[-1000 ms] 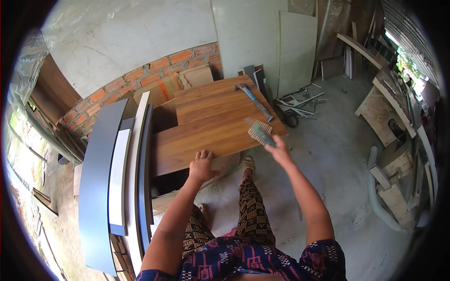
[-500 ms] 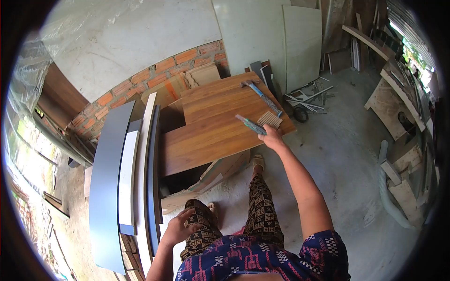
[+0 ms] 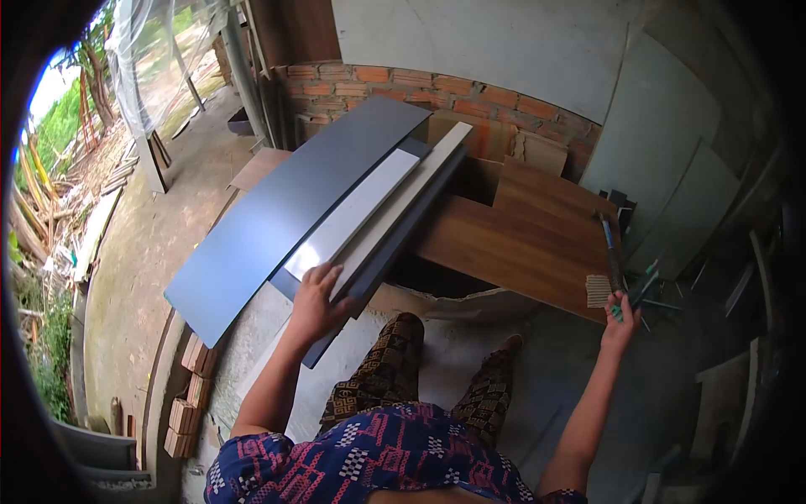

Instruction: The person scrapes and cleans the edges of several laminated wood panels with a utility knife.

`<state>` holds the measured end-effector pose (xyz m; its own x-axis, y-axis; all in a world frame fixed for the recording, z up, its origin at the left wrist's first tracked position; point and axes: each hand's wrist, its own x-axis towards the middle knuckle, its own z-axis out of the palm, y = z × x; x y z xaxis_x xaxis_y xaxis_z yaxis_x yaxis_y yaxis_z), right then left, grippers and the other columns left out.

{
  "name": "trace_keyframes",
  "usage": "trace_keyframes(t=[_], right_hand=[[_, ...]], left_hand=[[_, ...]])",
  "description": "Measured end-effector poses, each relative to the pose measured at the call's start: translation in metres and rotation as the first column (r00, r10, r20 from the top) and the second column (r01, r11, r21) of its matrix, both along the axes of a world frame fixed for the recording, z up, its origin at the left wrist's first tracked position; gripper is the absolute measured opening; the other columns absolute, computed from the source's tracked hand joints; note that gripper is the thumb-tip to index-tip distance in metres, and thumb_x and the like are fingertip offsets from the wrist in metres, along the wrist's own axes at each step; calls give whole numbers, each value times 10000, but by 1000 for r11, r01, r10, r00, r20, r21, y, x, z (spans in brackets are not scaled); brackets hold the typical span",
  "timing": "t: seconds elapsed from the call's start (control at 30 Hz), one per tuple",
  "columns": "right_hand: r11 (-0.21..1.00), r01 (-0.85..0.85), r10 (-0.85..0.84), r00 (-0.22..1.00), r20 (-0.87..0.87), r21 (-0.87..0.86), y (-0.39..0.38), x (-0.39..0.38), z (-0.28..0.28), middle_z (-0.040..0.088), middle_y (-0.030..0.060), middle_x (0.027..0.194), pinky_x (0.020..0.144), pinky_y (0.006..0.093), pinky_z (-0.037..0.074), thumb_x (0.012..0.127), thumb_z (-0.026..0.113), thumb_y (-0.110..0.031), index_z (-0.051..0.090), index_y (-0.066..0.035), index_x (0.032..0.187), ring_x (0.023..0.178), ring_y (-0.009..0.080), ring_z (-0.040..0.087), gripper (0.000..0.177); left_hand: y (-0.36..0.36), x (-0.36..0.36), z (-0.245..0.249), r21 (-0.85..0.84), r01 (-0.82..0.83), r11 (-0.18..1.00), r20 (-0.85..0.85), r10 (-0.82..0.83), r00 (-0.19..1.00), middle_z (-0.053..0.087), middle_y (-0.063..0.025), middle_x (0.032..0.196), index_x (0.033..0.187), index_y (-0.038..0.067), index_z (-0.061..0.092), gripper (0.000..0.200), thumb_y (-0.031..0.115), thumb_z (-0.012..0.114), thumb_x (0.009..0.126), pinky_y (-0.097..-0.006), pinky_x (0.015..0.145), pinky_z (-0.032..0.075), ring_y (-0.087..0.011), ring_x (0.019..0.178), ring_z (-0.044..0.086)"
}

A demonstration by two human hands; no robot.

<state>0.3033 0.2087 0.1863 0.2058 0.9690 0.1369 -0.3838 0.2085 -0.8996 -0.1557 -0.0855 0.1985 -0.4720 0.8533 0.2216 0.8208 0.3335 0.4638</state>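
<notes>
My left hand (image 3: 317, 304) rests with its fingers apart on the near ends of a white strip (image 3: 353, 214) and a cream strip (image 3: 403, 206). A wide dark grey panel (image 3: 294, 202) lies left of them. My right hand (image 3: 620, 323) is closed round a green and grey cutter (image 3: 645, 288), blurred, beside the wooden board's right corner. On the brown wooden board (image 3: 512, 244) lie a hammer (image 3: 610, 239) with a blue handle and a small ribbed cardboard piece (image 3: 598, 291), close to my right hand.
Cardboard (image 3: 445, 304) stands under the board. A brick wall (image 3: 403, 80) and pale sheets (image 3: 663, 151) are behind. Stacked bricks (image 3: 186, 416) sit at the lower left. Offcuts and boards are on the right, with plants outside at the left.
The view has swung to the left. My left hand has moved from near my thigh onto the strips. My right hand still holds the cutter, now out past the board's right edge.
</notes>
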Motion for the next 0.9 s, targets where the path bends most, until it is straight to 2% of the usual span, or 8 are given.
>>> trace_keyframes(t=[0.13,0.17,0.3,0.5,0.67,0.83,0.87,0.9], right_hand=[[970,-224,210,967,-145,-92,-24,15,0,604,62,886,606,309,469,833,621,-150,540,-74,1077,721,157,588,267],[971,-204,189,975,-121,-125,-32,15,-1,603,73,881,592,310,467,825,610,-137,528,-72,1101,688,153,575,295],[977,-175,166,983,-83,-122,-74,2,-6,599,95,860,556,297,459,813,584,-102,466,-70,1188,648,154,564,394],[970,-195,176,975,-137,-144,-131,-11,-20,587,105,809,500,282,444,810,575,-101,460,-49,1196,587,166,548,406],[966,-179,158,980,-121,-185,-159,1,-32,584,103,774,495,292,443,813,571,-98,485,-18,1153,573,173,547,360],[977,-105,90,992,-87,-187,-176,22,-28,588,96,744,489,293,445,811,582,-97,510,-37,931,567,173,558,152],[978,-92,77,993,-88,-188,-178,25,-26,589,95,740,488,291,446,809,588,-98,507,-42,908,567,173,561,139],[978,-84,68,994,-88,-189,-181,28,-25,590,93,736,486,289,447,808,594,-99,504,-46,884,567,173,565,129]], left_hand=[[-3,-25,4,-56,-191,980,-132,182,974,514,-170,1195,1237,35,486,579,262,670,738,-414,914,397,-332,1092,470],[-2,-35,-5,33,-196,980,-182,199,963,533,-147,1154,1222,27,491,582,277,677,731,-409,864,409,-305,1029,490],[13,-54,4,-179,-254,951,-248,206,946,532,-152,1154,1244,22,457,674,336,701,700,-402,856,411,-300,1045,492],[23,-55,17,-331,-299,895,-224,233,946,527,-191,1143,1232,-29,443,722,337,697,664,-425,878,406,-321,1069,487],[25,-55,4,-232,-307,923,-229,255,939,519,-209,1140,1251,-2,436,707,319,664,663,-450,899,394,-352,1094,478],[21,-68,-6,-116,-248,962,-127,234,964,543,-176,1118,1274,74,469,737,346,696,628,-406,900,423,-327,1061,514],[22,-84,-23,38,-189,981,-81,192,978,600,-170,1036,1239,68,502,713,337,724,617,-400,839,454,-326,973,577],[24,-77,-6,11,-197,980,116,195,974,644,-144,894,1202,49,530,683,334,739,618,-354,693,483,-268,800,630]])
